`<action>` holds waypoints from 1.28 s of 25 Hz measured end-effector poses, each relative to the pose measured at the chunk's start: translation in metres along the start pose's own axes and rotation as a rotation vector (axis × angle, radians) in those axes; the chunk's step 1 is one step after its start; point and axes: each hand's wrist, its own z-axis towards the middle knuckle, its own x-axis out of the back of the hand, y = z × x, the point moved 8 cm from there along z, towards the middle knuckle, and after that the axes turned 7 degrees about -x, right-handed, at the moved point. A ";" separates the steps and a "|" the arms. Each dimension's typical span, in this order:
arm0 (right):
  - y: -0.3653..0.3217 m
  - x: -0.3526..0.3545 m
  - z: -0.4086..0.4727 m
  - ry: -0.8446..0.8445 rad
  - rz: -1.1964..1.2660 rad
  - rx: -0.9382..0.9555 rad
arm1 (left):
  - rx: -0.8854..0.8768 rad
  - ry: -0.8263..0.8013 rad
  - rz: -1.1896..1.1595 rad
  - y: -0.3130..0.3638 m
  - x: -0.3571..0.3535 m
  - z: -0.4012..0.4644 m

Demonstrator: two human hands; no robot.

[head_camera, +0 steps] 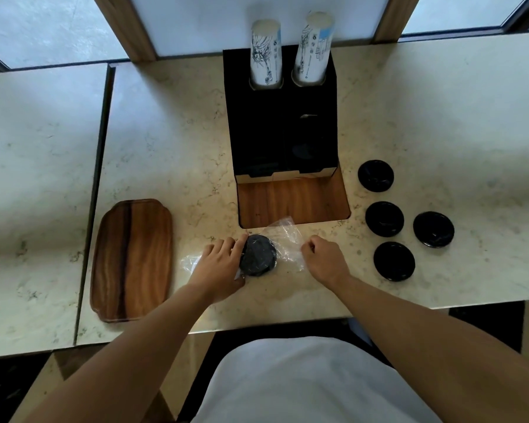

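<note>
On the pale marble desk (440,117), the largest thing we see is a black cup organizer (281,132) with a wooden floor, standing at the middle back. Left of it and nearer to us lies a wooden tray (132,261), flat and well apart from the rest. Two stacks of printed paper cups (265,53) rise side by side from the organizer's round holes.

Just in front of the organizer a clear plastic bag (284,236) lies crumpled on the desk. The left hand (219,264) rests on its left end, with the fingers (240,241) bent against the left edge of the stack of lids (258,254) and gripping it through the plastic. The right hand (326,257) has its fingers curled tight, pinching the bag's right end. The black stack sits inside the bag between both hands.

To the right, four loose black lids (384,218) lie flat in a cluster, none touching another.
</note>
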 end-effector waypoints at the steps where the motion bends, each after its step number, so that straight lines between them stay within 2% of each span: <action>1: 0.000 -0.001 0.000 -0.003 -0.013 0.004 | 0.000 0.004 0.003 0.000 -0.001 0.000; 7: 0.000 -0.002 0.003 0.001 -0.040 0.010 | -0.004 0.029 -0.019 -0.001 -0.002 0.000; 12: -0.001 0.005 0.006 0.013 0.035 0.001 | 0.029 0.033 -0.062 0.000 0.005 -0.001; 18: -0.022 0.020 0.009 0.079 0.087 0.108 | 0.007 0.092 -0.108 0.026 0.031 0.018; 25: -0.032 0.010 0.000 0.014 -0.028 0.194 | -0.012 0.037 -0.005 0.051 0.018 0.045; 32: -0.033 0.006 0.001 0.065 -0.055 0.190 | 0.007 0.021 0.059 0.057 0.006 0.045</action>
